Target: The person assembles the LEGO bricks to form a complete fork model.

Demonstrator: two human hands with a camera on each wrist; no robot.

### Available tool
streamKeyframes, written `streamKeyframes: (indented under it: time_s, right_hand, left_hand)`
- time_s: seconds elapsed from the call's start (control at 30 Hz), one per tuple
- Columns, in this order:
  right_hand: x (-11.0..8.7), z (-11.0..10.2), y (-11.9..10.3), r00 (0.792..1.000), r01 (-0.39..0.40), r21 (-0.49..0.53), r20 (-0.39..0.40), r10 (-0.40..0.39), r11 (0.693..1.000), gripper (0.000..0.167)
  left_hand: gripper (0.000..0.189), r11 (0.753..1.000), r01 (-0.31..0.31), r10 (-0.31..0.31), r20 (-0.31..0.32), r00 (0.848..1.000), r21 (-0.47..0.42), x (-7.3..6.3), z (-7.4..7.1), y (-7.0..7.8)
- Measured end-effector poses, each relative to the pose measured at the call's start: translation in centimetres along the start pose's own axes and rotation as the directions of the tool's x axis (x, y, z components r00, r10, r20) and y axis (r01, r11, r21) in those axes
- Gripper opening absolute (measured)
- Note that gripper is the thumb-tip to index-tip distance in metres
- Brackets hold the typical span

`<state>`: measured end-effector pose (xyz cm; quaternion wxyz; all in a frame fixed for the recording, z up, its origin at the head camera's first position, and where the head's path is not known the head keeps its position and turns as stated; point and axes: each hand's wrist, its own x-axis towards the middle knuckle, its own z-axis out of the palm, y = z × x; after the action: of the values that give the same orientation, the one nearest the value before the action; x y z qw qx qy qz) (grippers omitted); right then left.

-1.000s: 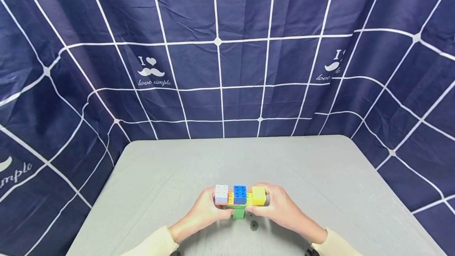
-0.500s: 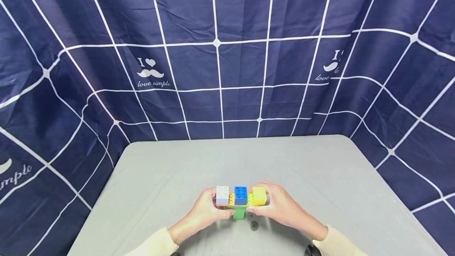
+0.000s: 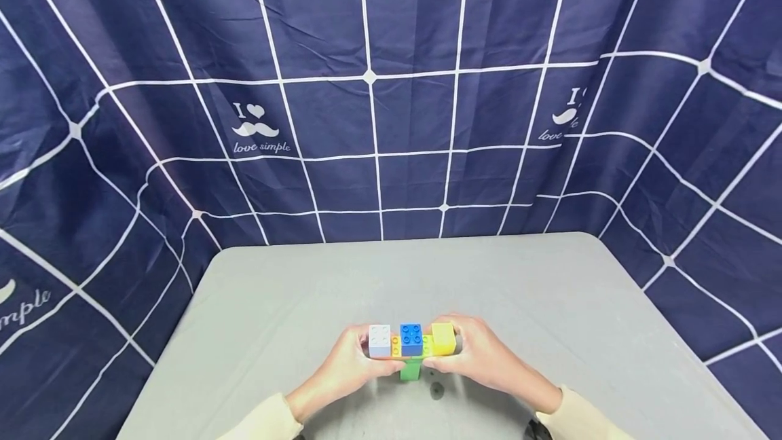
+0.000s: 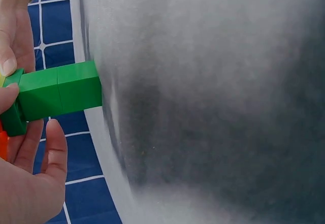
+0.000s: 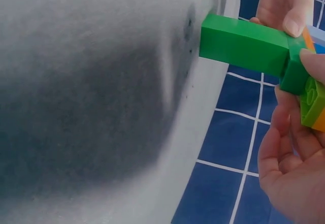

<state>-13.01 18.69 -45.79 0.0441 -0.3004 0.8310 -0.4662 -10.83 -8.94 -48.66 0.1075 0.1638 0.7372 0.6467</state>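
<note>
A toy-brick build shaped like a T is held upright between both hands. Along its top sit a white brick [image 3: 379,341], a blue brick [image 3: 411,339] and a yellow brick [image 3: 443,338], over a crossbar with orange and yellow parts. A green column [image 5: 244,41] of bricks points down from the middle. My left hand [image 3: 342,367] grips the white end, thumb at the near side. My right hand [image 3: 476,362] grips the yellow end the same way. In the right wrist view a lime brick [image 5: 311,104] shows under the crossbar, beside the column's top.
Under the hands is a grey table [image 3: 293,297] with a dark round spot [image 3: 436,391] just right of the column. A navy curtain [image 3: 330,114] with white grid lines hangs behind the table and along both sides.
The head view has shifted slightly. Both hands keep the same grip on the brick build, which stays at almost the same place.
</note>
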Motion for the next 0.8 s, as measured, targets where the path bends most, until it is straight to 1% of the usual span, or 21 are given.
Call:
streamKeyframes:
  time_s: [0.2,0.37,0.43,0.5,0.6,0.67,0.7,0.73,0.77,0.8]
  right_hand:
    - [0.1,0.3,0.3,1.000,-0.018,-0.004,0.006,0.018,1.000,0.033]
    - [0.1,0.5,0.5,0.999,0.007,0.026,0.033,-0.008,1.000,0.031]
    - [0.1,0.5,0.5,0.999,0.006,0.039,0.047,-0.008,0.999,0.030]
    - [0.1,0.3,0.4,0.999,-0.002,0.048,0.054,0.000,0.999,0.031]
    - [-0.2,-0.1,0.3,0.999,-0.008,0.003,0.048,0.008,1.000,0.043]
    - [-0.6,-0.5,0.3,0.999,0.016,-0.046,0.030,-0.015,0.999,0.054]
    - [-0.7,-0.7,0.4,0.999,0.044,-0.075,0.015,-0.043,0.996,0.058]
    - [-0.8,-0.9,0.4,0.996,0.089,-0.100,-0.004,-0.090,0.991,0.062]
    - [-0.9,-1.0,0.5,0.991,0.129,-0.121,-0.020,-0.132,0.984,0.065]
    - [-0.9,-1.1,0.6,0.984,0.167,-0.130,-0.032,-0.173,0.977,0.068]
  left_hand:
    - [0.033,1.000,0.023,-0.023,-0.030,0.999,-0.010,-0.4,-0.1,-0.1]
    - [0.033,0.999,0.042,-0.042,-0.046,0.998,0.001,-0.7,0.0,-0.1]
    - [0.034,0.999,0.034,-0.033,-0.035,0.999,0.009,-0.8,-0.1,-0.1]
    - [0.036,0.999,0.017,-0.016,-0.028,0.999,0.045,-0.8,-0.4,0.0]
    - [0.043,0.990,-0.020,0.022,-0.017,1.000,0.139,-1.0,-1.0,0.3]
    - [0.051,0.973,-0.054,0.060,-0.023,0.998,0.224,-1.3,-1.4,0.5]
    - [0.054,0.962,-0.083,0.092,-0.025,0.995,0.259,-1.6,-1.6,0.6]
    - [0.057,0.949,-0.121,0.137,-0.034,0.990,0.292,-1.9,-1.7,0.6]
    - [0.061,0.933,-0.161,0.186,-0.047,0.981,0.323,-2.2,-1.9,0.7]
    - [0.063,0.911,-0.209,0.245,-0.059,0.968,0.356,-2.5,-1.9,0.7]
